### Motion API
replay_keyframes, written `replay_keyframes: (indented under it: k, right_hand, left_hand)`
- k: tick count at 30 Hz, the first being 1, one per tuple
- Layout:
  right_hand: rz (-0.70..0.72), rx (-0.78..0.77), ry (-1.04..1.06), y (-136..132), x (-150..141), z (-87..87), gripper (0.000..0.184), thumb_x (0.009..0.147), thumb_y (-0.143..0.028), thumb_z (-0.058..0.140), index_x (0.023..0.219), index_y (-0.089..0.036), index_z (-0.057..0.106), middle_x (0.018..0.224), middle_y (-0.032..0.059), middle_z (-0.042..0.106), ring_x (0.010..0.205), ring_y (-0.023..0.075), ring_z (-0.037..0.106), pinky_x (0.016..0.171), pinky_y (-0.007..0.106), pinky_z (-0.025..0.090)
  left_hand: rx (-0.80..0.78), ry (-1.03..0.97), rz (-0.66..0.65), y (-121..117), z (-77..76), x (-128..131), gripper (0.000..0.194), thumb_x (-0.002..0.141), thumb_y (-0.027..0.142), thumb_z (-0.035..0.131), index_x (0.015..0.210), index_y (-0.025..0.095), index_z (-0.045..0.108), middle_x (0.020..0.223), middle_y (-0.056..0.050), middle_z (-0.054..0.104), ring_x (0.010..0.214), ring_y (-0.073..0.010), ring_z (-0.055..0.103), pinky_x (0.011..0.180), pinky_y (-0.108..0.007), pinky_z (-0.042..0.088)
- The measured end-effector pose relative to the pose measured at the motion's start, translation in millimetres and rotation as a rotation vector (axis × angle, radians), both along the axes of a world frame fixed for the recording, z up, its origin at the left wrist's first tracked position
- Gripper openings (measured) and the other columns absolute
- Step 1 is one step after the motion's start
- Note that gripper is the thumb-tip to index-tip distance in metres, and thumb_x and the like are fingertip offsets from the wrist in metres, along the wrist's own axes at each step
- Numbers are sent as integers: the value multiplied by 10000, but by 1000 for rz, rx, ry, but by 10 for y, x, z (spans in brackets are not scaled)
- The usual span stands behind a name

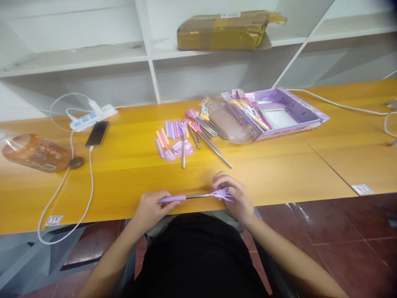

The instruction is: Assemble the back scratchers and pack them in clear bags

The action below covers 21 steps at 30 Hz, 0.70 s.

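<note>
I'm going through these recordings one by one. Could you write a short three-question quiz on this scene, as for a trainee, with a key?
1. True or false: the left hand holds the purple handle, not the bare metal rod.
2. Which of these sits on the shelf above the table?
A) an orange bottle
B) a taped box
C) an open purple tray
3. Fill in: the purple head at the right hand is shaped like a spread ____.

Key: 1. True; 2. B; 3. hand
</note>
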State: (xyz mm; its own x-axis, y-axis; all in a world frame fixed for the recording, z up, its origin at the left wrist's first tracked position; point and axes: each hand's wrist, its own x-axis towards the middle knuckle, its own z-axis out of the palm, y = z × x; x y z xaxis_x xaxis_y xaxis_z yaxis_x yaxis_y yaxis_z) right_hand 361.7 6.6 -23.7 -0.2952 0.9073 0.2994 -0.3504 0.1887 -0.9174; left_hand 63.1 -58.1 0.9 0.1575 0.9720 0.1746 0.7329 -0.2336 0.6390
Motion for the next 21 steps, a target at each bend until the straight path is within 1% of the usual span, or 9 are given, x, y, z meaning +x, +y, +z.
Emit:
replay_keyframes:
  k: [3, 7, 10, 14, 18, 21]
  right_hand:
    - [136, -42, -63, 32, 47, 55, 424, 1025, -614, 658, 1044, -207, 775, 975, 73, 624, 713, 189, 594, 568, 298, 508]
    - [306, 22, -297, 35, 131, 173, 444, 1061, -625, 644, 1109, -204, 778, 1013, 81, 681, 771, 191, 634, 714, 320, 545]
    - [409, 50, -412, 47, 206, 244, 431, 1082, -605, 631, 1129, -201, 773, 990, 70, 701, 834, 198, 663, 753, 302, 531]
    - [495, 102, -467, 97, 310, 295, 396, 1107, -557, 609, 1170, -197, 762, 1045, 74, 703, 918, 210, 677, 818, 309, 527]
    - [595, 128, -470, 150, 401, 346, 415, 1117, -559, 588, 1224, -195, 754, 1073, 80, 713, 968, 217, 682, 858, 321, 548]
    - [583, 181, -518, 171, 439, 390, 323, 1113, -454, 631, 1275, -204, 755, 1112, 87, 742, 999, 221, 697, 865, 324, 563]
  left_hand:
    - [38, 26, -17, -7, -5, -4, 348, 1012, 502, 751, 803, 224, 756, 613, 55, 681, 536, -103, 567, 579, -240, 383]
    - [94, 42, -62, -10, -10, -9, 333, 1030, 487, 730, 822, 230, 768, 636, 45, 708, 542, -110, 580, 580, -245, 391]
    - [158, 62, -95, -14, -31, -12, 299, 1037, 461, 735, 856, 226, 770, 680, 34, 733, 580, -117, 617, 610, -249, 419]
    - [197, 95, -150, -22, -74, -4, 311, 1055, 428, 719, 831, 215, 746, 699, 12, 728, 610, -130, 635, 632, -261, 444]
    - [238, 121, -166, -23, -83, 19, 320, 1082, 418, 680, 852, 210, 761, 722, -13, 740, 627, -143, 655, 641, -270, 469]
    - [261, 110, -195, -19, -67, 38, 291, 1072, 393, 701, 857, 207, 764, 707, -9, 732, 611, -142, 651, 629, -272, 471]
